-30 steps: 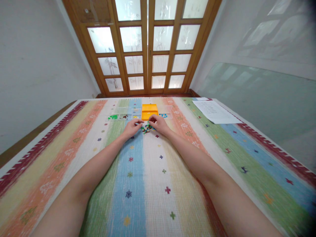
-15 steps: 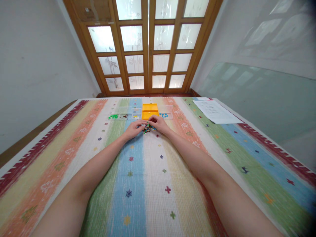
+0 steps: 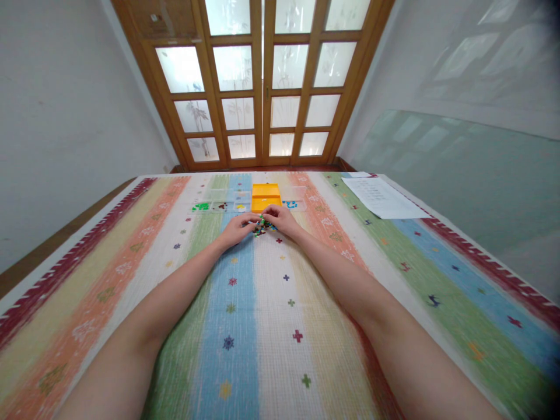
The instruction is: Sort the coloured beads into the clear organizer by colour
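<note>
A small heap of mixed coloured pieces (image 3: 263, 229), too tiny to name, lies on the striped cloth (image 3: 271, 280). My left hand (image 3: 237, 229) reaches in from the left, its fingers closed together at the heap's edge. From the other side, my right hand (image 3: 282, 220) bends its fingers and thumb over the heap, close to the left fingertips. A spot of green shows between the two hands; whatever the fingertips pinch cannot be made out. Just behind the right hand stands an open orange-yellow box (image 3: 265, 191).
Clear compartment trays flank the orange-yellow box. They hold green pieces (image 3: 201, 206), dark brown pieces (image 3: 222, 206), yellow pieces (image 3: 240, 206) and blue pieces (image 3: 290, 204). Printed paper (image 3: 378, 199) lies at the back right. Beyond the table are wood-framed glass doors (image 3: 265, 99).
Both hands stay almost in place over the heap. Only the fingertips shift slightly, and the green spot between them shows a little differently.
</note>
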Motion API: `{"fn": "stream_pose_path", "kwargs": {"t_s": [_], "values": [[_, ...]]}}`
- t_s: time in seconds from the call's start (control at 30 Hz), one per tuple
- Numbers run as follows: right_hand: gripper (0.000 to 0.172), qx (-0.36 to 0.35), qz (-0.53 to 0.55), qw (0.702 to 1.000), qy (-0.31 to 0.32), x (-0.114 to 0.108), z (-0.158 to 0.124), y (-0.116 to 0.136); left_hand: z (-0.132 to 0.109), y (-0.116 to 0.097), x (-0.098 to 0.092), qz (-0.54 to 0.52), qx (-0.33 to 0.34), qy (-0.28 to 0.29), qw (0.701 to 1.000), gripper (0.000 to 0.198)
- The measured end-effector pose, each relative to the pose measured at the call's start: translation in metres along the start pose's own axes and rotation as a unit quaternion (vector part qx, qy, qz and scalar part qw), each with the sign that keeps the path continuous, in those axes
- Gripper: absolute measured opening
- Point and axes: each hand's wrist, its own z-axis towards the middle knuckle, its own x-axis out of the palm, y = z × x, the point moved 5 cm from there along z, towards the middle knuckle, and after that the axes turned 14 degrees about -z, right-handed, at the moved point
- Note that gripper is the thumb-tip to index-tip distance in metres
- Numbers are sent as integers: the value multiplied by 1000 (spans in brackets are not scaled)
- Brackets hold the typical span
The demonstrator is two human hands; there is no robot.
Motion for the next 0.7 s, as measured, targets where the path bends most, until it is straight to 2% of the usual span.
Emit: {"fn": "stream_pose_path", "kwargs": {"t_s": [0.1, 0.17, 0.3, 0.43, 0.5, 0.6, 0.7], "values": [[21, 7, -8, 1000, -7, 0, 1, -4, 1, 5, -4, 18, -3, -12, 1000, 29], [21, 21, -21, 999, -24, -2, 3, -9, 3, 9, -11, 32, -2, -40, 999, 28], [21, 41, -44, 996, -61, -10, 4, -21, 4, 28, -44, 5, -28, -167, 986, 32], [22, 54, -57, 993, -88, -19, 5, -33, -4, 53, -94, -18, -69, -355, 932, 40], [22, 58, -61, 992, -95, -21, 5, -38, -11, 64, -117, -27, -93, -424, 900, 43], [22, 62, -73, 991, -96, -22, 6, -42, -20, 76, -139, -64, -134, -492, 858, 42], [22, 62, -92, 990, -91, -21, 6, -40, -23, 84, -147, -116, -168, -510, 835, 40]]}}
